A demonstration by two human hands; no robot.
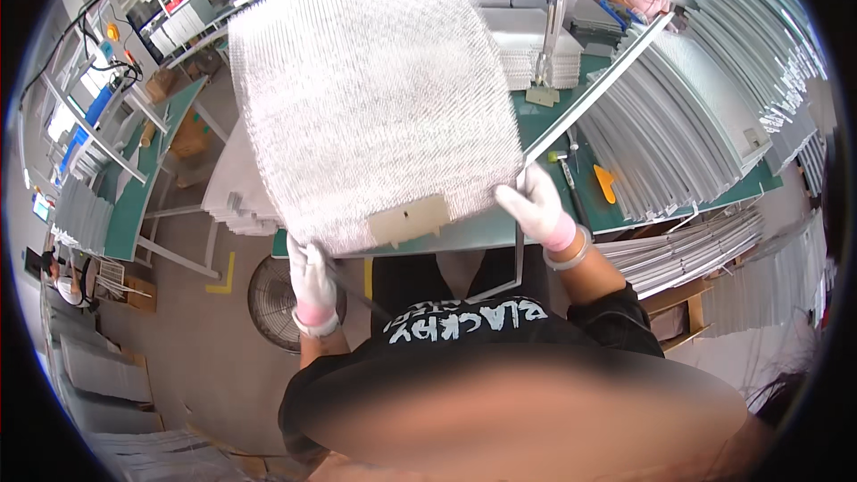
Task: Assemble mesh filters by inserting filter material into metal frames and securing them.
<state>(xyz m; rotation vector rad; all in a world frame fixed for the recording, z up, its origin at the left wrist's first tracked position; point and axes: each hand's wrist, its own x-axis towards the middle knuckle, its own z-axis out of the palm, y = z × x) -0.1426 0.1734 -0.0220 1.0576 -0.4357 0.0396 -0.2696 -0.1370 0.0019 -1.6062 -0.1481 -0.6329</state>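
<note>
A large silvery mesh filter panel (375, 116) is raised before me, tilted above the green bench. Along its near edge sits a beige plate (409, 220) with a small dark hole. My left hand (312, 278), in a white glove, grips the panel's near left corner. At the near right corner my right hand (538, 207), gloved too, has its fingers closed at the edge. A thin metal frame strip (596, 87) runs from beside that hand up to the far right; a bent part shows below it. Whether the right fingers grip panel, strip or both is hard to see.
On the green bench (571, 125) lie a hammer (569, 180) and a yellow scraper (605, 183). Hanging above is a power driver (553, 0). Rows of grey panels (678, 116) stand right. A floor fan (284, 303) is below left; a person (70, 286) is far left.
</note>
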